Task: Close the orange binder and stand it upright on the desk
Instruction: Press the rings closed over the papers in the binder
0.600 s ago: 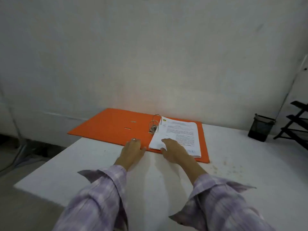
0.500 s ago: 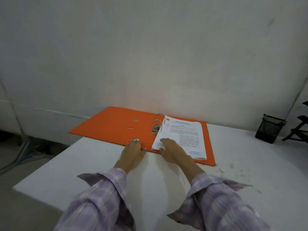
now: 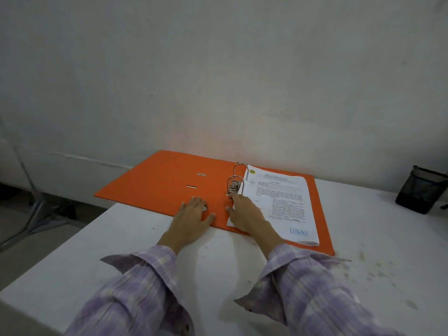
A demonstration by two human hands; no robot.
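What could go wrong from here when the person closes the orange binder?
The left cover overhangs the desk edge, so the orange binder might tip or slide when lifted. The right hand rests on the papers beside the metal rings; fingers or sheets could get pinched.

A single head-worn camera is looking forward and down at close range, facing the wall [image 3: 218, 69] behind the desk [image 3: 218, 275].

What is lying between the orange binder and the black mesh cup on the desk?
Nothing: the head view shows only bare white desk between the orange binder and the black mesh cup.
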